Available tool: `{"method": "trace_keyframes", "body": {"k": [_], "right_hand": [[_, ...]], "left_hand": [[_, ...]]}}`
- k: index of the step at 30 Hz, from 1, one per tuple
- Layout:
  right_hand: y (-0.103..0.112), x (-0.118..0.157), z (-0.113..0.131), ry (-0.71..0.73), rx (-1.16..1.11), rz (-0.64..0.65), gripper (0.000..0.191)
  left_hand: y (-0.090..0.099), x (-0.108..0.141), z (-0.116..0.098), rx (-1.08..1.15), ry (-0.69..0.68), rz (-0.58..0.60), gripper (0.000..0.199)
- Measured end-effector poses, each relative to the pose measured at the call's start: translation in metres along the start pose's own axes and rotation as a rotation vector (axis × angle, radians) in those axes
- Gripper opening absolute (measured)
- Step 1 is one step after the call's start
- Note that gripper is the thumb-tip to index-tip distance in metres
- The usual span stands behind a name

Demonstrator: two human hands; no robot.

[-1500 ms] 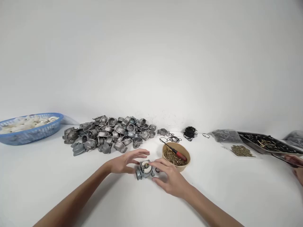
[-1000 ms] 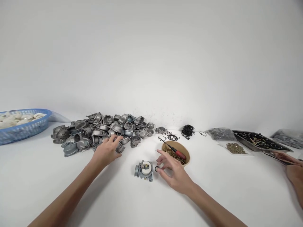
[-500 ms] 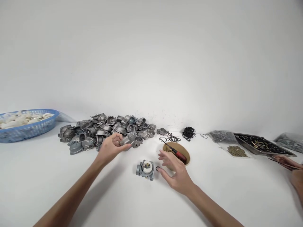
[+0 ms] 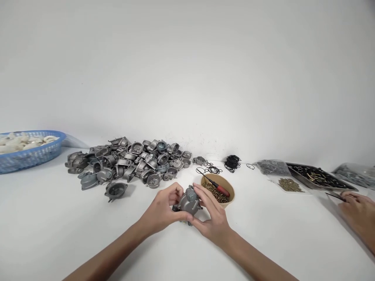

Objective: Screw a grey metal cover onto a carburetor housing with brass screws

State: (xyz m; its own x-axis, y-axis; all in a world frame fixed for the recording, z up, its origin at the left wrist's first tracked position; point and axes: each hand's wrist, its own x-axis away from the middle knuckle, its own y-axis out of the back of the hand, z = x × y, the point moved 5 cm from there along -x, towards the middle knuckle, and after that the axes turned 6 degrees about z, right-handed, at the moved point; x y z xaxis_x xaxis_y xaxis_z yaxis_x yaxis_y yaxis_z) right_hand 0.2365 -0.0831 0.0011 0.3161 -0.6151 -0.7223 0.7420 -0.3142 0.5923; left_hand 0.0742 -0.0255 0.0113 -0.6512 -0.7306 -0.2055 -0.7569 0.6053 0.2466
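Showing in the head view, item by item:

Left hand [image 4: 164, 208] and right hand [image 4: 212, 218]: both are closing around one grey cast-metal bowl-shaped cover [image 4: 189, 201], and are pressing it down over a carburettor body that is mostly hidden beneath it, low over the white table [image 4: 58, 226], just in front of the bowl.

Handling judgement: the casting is looking rigid, fairly weighty for its bulk, and smooth enough to slip; gripping it by the rim and flanks, as the fingers are doing now, is appearing the safest hold. Small fittings under it may be delicate.

Round tan paper bowl [image 4: 231, 189]: sitting just beyond the right hand, holding brass screws and a red-handled screwdriver [image 4: 219, 187]; it is crowding the right side.

Heap of grey metal castings [image 4: 129, 160]: lying farther back on the left, well apart, with one loose round cover [image 4: 116, 190] sitting nearer.

Black rubber rings [image 4: 233, 162]: lying in a bunch behind the bowl, others scattered beside.

Blue plastic basket [image 4: 29, 156]: standing far left, holding white parts.

Dark metal tray [image 4: 295, 167]: sitting far right with mixed small parts, clear bags beside it.

Another person's hand [image 4: 359, 212]: resting at the right edge near the tray, holding something thin; its grip is not readable.
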Motion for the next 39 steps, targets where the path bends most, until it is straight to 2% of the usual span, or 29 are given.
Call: {"method": "trace_keyframes", "body": {"k": [4,9,11,14,18,20,23,27,30,36,39], "right_hand": [[-0.004,-0.001,-0.009,-0.122,-0.115,0.008,0.074],[-0.003,-0.001,-0.025,-0.287,-0.217,0.005,0.071],[0.000,-0.002,-0.027,-0.305,-0.222,-0.004,0.071],[0.001,-0.004,-0.025,-0.281,-0.207,0.017,0.074],[-0.003,-0.005,-0.020,-0.233,-0.180,0.071,0.078],[-0.006,-0.004,-0.020,-0.234,-0.178,0.080,0.078],[-0.005,-0.002,-0.022,-0.250,-0.206,0.078,0.075],[0.005,-0.001,-0.027,-0.268,-0.301,0.005,0.069],[0.011,-0.001,-0.031,-0.290,-0.344,-0.035,0.068],[0.003,0.002,-0.037,-0.369,-0.417,-0.020,0.066],[-0.004,0.003,-0.039,-0.392,-0.421,0.050,0.065]], "left_hand": [[0.006,-0.002,0.002,-0.063,-0.092,0.005,0.038],[0.019,0.002,0.004,-0.152,-0.157,0.082,0.040],[0.022,0.002,0.008,-0.205,-0.141,0.092,0.047],[0.021,0.001,0.019,-0.194,-0.045,0.088,0.053],[0.014,-0.002,0.027,-0.095,-0.033,0.046,0.034],[0.010,-0.002,0.026,-0.124,-0.082,0.035,0.026],[0.005,0.003,0.019,-0.302,-0.198,0.055,0.025],[-0.007,0.010,0.011,-0.593,-0.416,0.161,0.026],[-0.015,0.015,0.009,-0.675,-0.508,0.223,0.032],[-0.009,0.011,0.007,-0.571,-0.401,0.158,0.023],[-0.003,0.008,0.009,-0.455,-0.363,0.138,0.020]]}}
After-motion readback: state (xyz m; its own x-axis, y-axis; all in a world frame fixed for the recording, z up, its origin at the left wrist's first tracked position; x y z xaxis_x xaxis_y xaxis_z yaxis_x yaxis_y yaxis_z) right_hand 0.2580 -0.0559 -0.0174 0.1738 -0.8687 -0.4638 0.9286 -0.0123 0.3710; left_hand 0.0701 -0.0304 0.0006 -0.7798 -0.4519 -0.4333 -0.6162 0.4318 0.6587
